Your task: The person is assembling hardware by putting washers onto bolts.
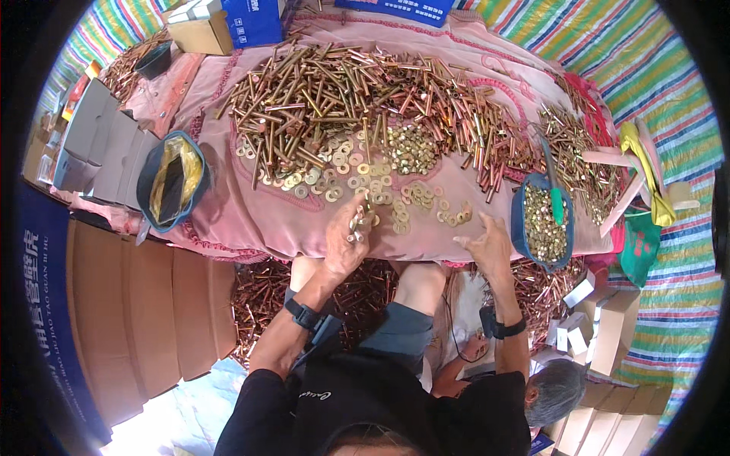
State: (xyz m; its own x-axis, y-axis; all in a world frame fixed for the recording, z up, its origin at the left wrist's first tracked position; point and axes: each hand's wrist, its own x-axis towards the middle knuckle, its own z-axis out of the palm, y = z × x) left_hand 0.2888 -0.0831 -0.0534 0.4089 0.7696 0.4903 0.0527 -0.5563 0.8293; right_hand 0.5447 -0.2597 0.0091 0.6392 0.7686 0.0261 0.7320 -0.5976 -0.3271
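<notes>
My left hand (348, 242) is closed around a few metal bolts (356, 226), their ends sticking out between the fingers; my palm hides part of them. It is just above the near side of the pink-covered table (281, 228), close to scattered flat washers (332, 182). Over at the right, my right hand (488, 247) has its fingers apart and shows nothing in them. Its fingertips are near a short row of washers (456, 218). Beyond both hands lie a small pile of nuts (411, 150) and a big heap of long brassy bolts (334, 91).
A blue basin (569, 254) of nuts with a green-handled tool (557, 205) stands right. A blue bucket (144, 199) lined with yellow plastic stands left. Cardboard boxes (144, 304) flank my left side. More bolts (350, 311) lie below the table. Another person (559, 391) is at lower right.
</notes>
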